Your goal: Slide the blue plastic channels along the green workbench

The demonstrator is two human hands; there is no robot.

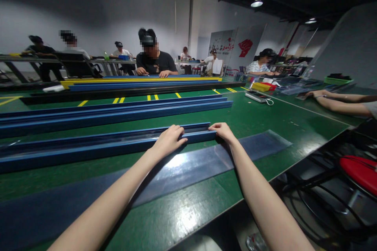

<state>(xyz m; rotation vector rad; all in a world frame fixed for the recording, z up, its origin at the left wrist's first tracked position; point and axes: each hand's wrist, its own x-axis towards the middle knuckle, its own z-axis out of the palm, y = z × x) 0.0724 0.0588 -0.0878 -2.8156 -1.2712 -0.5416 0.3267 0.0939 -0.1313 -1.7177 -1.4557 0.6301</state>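
A long blue channel rail (88,147) lies across the green table (259,119) in front of me. My left hand (169,139) rests on top of the rail near its right end, fingers curled over its edge. My right hand (223,130) grips the rail's right end, fingers closed around it. A clear plastic strip (250,147) lies flat on the table just in front of the rail, under my forearms.
More blue rails (118,111) lie further back, and a yellow and blue stack (141,82) beyond. A person sits opposite with hands on the table. Another person's arms (338,102) rest at right. A red stool (361,170) stands by the table edge.
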